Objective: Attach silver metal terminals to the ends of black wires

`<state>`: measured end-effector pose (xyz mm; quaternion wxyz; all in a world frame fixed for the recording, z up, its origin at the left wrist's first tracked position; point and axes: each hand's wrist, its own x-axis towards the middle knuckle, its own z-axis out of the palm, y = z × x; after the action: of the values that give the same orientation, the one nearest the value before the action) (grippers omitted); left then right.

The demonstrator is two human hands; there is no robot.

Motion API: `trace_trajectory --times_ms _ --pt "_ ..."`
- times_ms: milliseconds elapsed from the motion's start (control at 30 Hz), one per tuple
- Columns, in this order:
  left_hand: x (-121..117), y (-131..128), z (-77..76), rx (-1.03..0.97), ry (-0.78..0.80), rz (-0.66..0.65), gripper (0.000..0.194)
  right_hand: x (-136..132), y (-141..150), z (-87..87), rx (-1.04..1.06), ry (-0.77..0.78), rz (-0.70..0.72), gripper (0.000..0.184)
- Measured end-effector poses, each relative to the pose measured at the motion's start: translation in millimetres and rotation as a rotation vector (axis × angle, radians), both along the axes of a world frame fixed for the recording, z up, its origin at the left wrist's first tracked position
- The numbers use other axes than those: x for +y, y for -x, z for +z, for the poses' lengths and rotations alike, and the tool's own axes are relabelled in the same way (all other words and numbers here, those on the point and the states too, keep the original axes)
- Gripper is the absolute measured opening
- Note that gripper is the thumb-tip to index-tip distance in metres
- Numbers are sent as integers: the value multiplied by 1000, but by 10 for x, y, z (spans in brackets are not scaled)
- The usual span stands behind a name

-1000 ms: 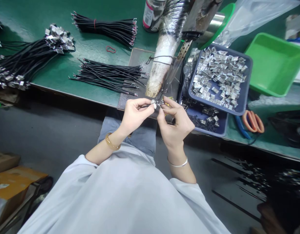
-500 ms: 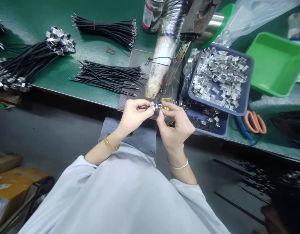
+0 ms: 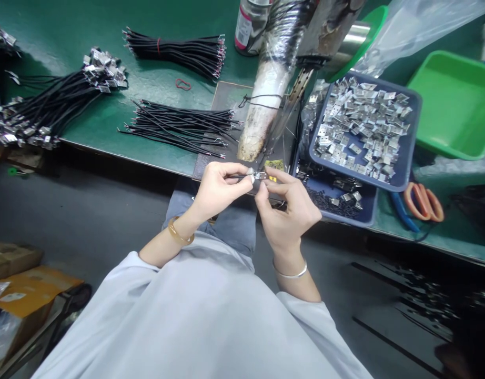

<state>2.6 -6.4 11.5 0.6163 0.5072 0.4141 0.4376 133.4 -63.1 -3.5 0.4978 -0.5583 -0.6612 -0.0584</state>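
Note:
My left hand (image 3: pixel 219 189) pinches the end of a thin black wire (image 3: pixel 238 176) just below the tip of a wrapped tool (image 3: pixel 266 100) that hangs over the bench edge. My right hand (image 3: pixel 288 208) pinches a small metal clip (image 3: pixel 261 175) and holds it against the wire's end. Both hands meet in front of a dark mat (image 3: pixel 226 100) on the green bench (image 3: pixel 108 31). A blue tray (image 3: pixel 404 181) full of loose metal clips (image 3: pixel 356 131) sits just right of my right hand.
Loose black wires (image 3: pixel 179 123) lie left of the mat, a banded bundle (image 3: pixel 175 47) behind them. Wires with clips fitted (image 3: pixel 49 110) are heaped at far left. A green tray (image 3: pixel 455 105), orange-handled scissors (image 3: pixel 422 202) and a bottle (image 3: pixel 250 23) stand around. Cardboard boxes (image 3: pixel 13 279) sit on the floor.
My hands have stayed together on the wire and clip, shifting only slightly. The view has drifted a little to the left and down, so the bench things appear further right.

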Motion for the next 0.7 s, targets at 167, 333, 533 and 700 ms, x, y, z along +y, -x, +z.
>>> trace_trajectory --times_ms 167,333,533,700 --pt "-11 -4 -22 29 31 6 8 -15 -17 -38 45 34 4 10" --pt "-39 0 -44 68 -17 -3 9 4 -17 -19 75 69 -9 9" --pt "-91 -16 -53 107 -71 55 11 16 -29 4 66 90 -8 12" --pt "-55 -19 -36 71 -71 64 13 21 -22 28 42 64 0 10"
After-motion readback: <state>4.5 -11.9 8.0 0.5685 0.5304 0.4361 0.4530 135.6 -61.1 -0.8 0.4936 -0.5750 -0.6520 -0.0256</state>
